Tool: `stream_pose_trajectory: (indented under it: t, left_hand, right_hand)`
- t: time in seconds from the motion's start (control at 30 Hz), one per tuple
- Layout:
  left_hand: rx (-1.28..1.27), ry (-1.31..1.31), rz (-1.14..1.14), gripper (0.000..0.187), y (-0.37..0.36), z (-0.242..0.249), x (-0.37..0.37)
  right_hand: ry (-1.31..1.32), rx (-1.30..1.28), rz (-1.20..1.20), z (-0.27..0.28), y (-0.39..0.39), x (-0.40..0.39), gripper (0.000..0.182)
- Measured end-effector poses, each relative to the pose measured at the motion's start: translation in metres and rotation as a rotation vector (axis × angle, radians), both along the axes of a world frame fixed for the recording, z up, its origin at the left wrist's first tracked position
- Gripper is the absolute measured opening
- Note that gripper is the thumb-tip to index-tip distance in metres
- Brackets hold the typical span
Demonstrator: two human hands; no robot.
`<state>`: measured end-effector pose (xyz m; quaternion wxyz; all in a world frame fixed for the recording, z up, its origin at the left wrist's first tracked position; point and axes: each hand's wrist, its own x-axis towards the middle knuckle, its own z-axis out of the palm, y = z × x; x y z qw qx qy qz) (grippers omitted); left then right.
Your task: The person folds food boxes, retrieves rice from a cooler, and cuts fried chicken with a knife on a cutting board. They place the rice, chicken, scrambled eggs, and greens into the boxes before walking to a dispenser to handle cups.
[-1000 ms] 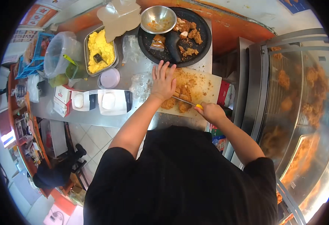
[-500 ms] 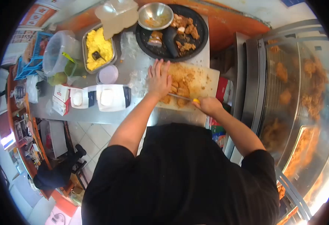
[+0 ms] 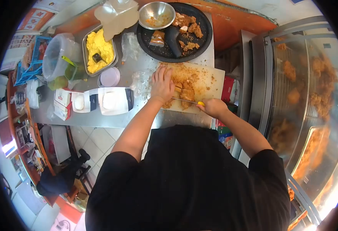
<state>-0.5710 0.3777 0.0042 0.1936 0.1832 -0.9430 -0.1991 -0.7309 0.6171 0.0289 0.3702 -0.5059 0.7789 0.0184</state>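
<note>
On a crumb-strewn pale cutting board [image 3: 214, 82] lies a piece of breaded fried chicken [image 3: 188, 92], cut into strips. My right hand [image 3: 214, 107] is closed round the yellow handle of a knife [image 3: 184, 101]. The blade points left across the near part of the chicken. My left hand [image 3: 162, 85] rests at the board's left side, fingers stretched away from me and its thumb side against the chicken. Whether its fingertips press on any meat is hidden.
Behind the board, a round black tray [image 3: 146, 40] carries a steel bowl [image 3: 157, 16] and chicken pieces. Leftward are two paper boxes [image 3: 116, 101] with rice, a lidded tub [image 3: 109, 77] and a steel pan [image 3: 115, 57] of yellow food. A glass display case [image 3: 292, 88] stands right.
The chicken shows more separate slices. The knife has shifted slightly, and my left hand has moved a little left. The whole view has tilted slightly.
</note>
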Motion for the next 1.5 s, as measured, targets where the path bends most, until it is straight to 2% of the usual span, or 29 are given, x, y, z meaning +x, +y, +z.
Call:
stream_pose_trajectory:
  t: [0.1, 0.17, 0.3, 0.37, 0.43, 0.5, 0.57, 0.63, 0.7, 0.83, 0.9, 1.0, 1.13, 1.2, 1.27, 1.3, 1.33, 1.4, 1.43, 1.5]
  left_hand:
    - [0.007, 0.054, 0.062, 0.061, -0.006, 0.000, 0.002]
    - [0.219, 0.285, 0.133, 0.061, -0.004, 0.008, 0.015]
    - [0.388, 0.350, 0.059, 0.062, -0.007, 0.040, 0.042]
    - [0.347, 0.302, 0.068, 0.061, -0.008, 0.023, 0.042]
    - [0.314, 0.254, 0.070, 0.060, -0.012, 0.005, 0.036]
    - [0.134, 0.165, -0.005, 0.057, -0.007, -0.011, 0.026]
    - [0.147, 0.175, 0.029, 0.057, -0.008, -0.019, 0.026]
    - [0.150, 0.177, 0.068, 0.056, -0.006, -0.020, 0.031]
    - [0.078, 0.120, -0.039, 0.055, -0.008, -0.014, 0.027]
    - [0.060, 0.139, 0.067, 0.054, -0.007, -0.009, 0.031]
    - [0.113, 0.309, 0.066, 0.053, -0.010, 0.001, 0.034]
    - [0.152, 0.347, -0.029, 0.052, -0.011, 0.043, 0.047]
    - [0.150, 0.232, -0.071, 0.052, -0.012, 0.034, 0.069]
    - [-0.007, 0.325, 0.010, 0.050, -0.003, 0.036, 0.082]
    - [0.013, 0.325, 0.055, 0.049, 0.019, 0.006, 0.115]
    - [0.027, 0.325, 0.100, 0.049, 0.032, -0.004, 0.132]
    - [0.033, 0.320, 0.104, 0.049, 0.045, -0.003, 0.142]
    - [0.098, -0.048, 0.217, 0.053, 0.067, 0.000, 0.149]
    - [0.107, -0.154, 0.215, 0.062, 0.073, 0.002, 0.150]
    - [0.106, -0.171, 0.208, 0.063, 0.074, -0.004, 0.143]
  right_hand:
    - [0.040, 0.026, 0.034, 0.026, -0.006, 0.000, 0.067]
    - [0.027, 0.016, 0.041, 0.051, -0.009, 0.000, 0.067]
    - [-0.007, -0.037, 0.034, 0.081, 0.005, 0.025, 0.066]
    - [0.030, -0.041, 0.005, 0.085, 0.004, 0.039, 0.065]
    - [0.034, -0.069, -0.033, 0.041, 0.007, 0.049, 0.064]
    - [0.033, -0.077, -0.084, 0.027, 0.016, 0.064, 0.064]
    - [0.066, -0.044, -0.125, 0.032, 0.010, 0.068, 0.063]
    - [0.070, -0.044, -0.105, 0.012, 0.015, 0.070, 0.063]
    - [0.082, -0.068, -0.103, 0.009, 0.016, 0.071, 0.064]
    - [0.098, -0.040, -0.125, 0.045, 0.010, 0.074, 0.064]
    - [0.080, -0.024, -0.140, 0.067, 0.007, 0.073, 0.065]
    - [0.030, -0.004, -0.138, 0.084, 0.014, 0.080, 0.065]
    - [-0.007, -0.075, -0.131, 0.073, 0.020, 0.100, 0.063]
    - [0.010, -0.098, -0.128, 0.070, 0.020, 0.100, 0.061]
    - [0.017, -0.090, -0.322, 0.073, 0.029, 0.098, 0.057]
    - [0.012, -0.080, -0.320, 0.070, 0.037, 0.094, 0.057]
    - [0.030, -0.128, -0.389, 0.065, 0.045, 0.089, 0.054]
    - [0.051, -0.179, -0.460, 0.062, 0.057, 0.078, 0.051]
    - [0.017, -0.204, -0.535, 0.066, 0.060, 0.072, 0.049]
    - [-0.030, -0.219, -0.623, 0.074, 0.063, 0.064, 0.044]
